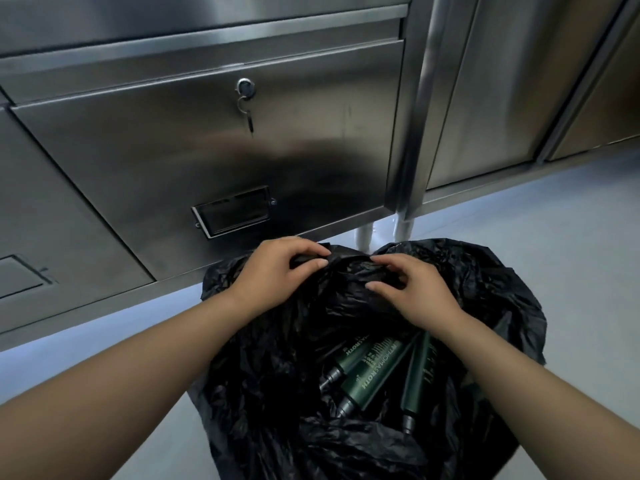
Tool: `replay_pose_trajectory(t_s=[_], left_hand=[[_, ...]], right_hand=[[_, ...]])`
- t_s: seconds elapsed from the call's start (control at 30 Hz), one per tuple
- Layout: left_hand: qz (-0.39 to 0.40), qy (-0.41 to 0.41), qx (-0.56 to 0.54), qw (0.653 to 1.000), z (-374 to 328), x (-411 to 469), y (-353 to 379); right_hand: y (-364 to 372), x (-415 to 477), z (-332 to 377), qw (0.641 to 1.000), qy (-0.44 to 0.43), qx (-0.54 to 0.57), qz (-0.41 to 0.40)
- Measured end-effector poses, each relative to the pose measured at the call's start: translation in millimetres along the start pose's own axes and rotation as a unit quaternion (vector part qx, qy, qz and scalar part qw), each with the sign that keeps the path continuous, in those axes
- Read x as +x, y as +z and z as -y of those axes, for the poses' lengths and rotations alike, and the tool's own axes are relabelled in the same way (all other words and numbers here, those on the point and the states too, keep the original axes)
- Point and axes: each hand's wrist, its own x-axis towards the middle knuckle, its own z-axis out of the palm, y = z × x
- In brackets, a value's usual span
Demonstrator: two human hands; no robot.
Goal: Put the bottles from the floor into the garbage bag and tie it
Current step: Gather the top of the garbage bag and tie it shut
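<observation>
While bottles point(372, 374) lie inside, both hands (fingers curled) pinch bag point(263, 375).

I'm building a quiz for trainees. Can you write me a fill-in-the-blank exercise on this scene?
1. The left hand and right hand both pinch the far edge of the ____ garbage bag.
2. ____ green bottles lie inside the bag.
3. A ____ hangs from the lock on the steel cabinet.
Missing words: black; three; key.
</observation>
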Motion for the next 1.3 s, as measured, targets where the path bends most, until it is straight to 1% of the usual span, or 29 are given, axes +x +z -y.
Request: replay_pose_trajectory(t_s=[0.1, 0.2, 0.3, 0.37, 0.47, 0.53, 0.63, 0.7, 0.77, 0.83, 0.87, 0.93, 1.0, 1.03, 1.1, 1.13, 1.3], left_hand=[[-0.012, -0.005, -0.045, 0.999, -2.5, 3.3, -7.0], [-0.008, -0.013, -0.09, 0.996, 5.0, -7.0, -18.1], [-0.009, -0.03, -0.121, 0.992, 18.8, -16.8, -34.2], [-0.029, -0.04, -0.12, 0.992, 31.7, -20.2, -43.7], [-0.062, -0.063, -0.105, 0.991, 51.8, -21.8, -45.1], [-0.049, -0.076, -0.126, 0.988, 59.7, -22.7, -35.5], [-0.008, -0.091, -0.218, 0.972, 57.5, -15.2, -8.6], [0.006, -0.084, -0.262, 0.961, 48.8, -3.7, 11.7], [0.016, -0.065, -0.281, 0.957, 36.5, 8.3, 36.1], [0.017, -0.044, -0.254, 0.966, 26.6, 14.9, 59.2], [0.027, -0.03, -0.247, 0.968, 19.3, 19.6, 73.8], [0.05, -0.01, -0.24, 0.969, 5.3, 22.7, 99.0], [0.064, 0.012, -0.242, 0.968, -6.7, 24.0, 117.8], [0.066, 0.022, -0.242, 0.968, -10.8, 24.0, 124.3], [0.074, 0.028, -0.235, 0.969, -13.3, 23.1, 131.8], [0.076, 0.026, -0.226, 0.971, -13.1, 24.1, 132.1], [0.079, 0.014, -0.157, 0.984, 6.7, 19.7, 114.2]], right_hand=[[14.1, 7.8, 25.8, 0.998, -0.023, 0.032, 0.042], [39.1, 12.9, 50.3, 0.989, -0.018, 0.11, 0.096], [67.7, 22.2, 69.3, 0.976, -0.028, 0.182, 0.118], [86.1, 28.4, 79.0, 0.972, -0.022, 0.212, 0.093], [100.0, 32.1, 85.3, 0.978, -0.004, 0.206, 0.046], [99.0, 32.0, 85.4, 0.977, 0.006, 0.209, 0.031], [82.6, 28.3, 82.0, 0.976, 0.024, 0.216, -0.001], [66.3, 21.9, 75.3, 0.975, 0.043, 0.215, -0.039], [41.8, 8.8, 64.6, 0.972, 0.084, 0.204, -0.078], [18.1, -12.6, 53.3, 0.968, 0.131, 0.18, -0.118], [3.5, -26.2, 44.3, 0.965, 0.156, 0.145, -0.151], [-23.0, -56.4, 27.2, 0.953, 0.21, 0.033, -0.218], [-48.1, -83.8, 13.1, 0.923, 0.261, -0.091, -0.268], [-57.5, -94.9, 5.6, 0.907, 0.289, -0.124, -0.281], [-67.6, -112.2, -8.1, 0.886, 0.335, -0.148, -0.285], [-68.3, -115.6, -14.8, 0.885, 0.341, -0.152, -0.278], [-38.7, -113.6, -47.5, 0.912, 0.324, -0.133, -0.213]])
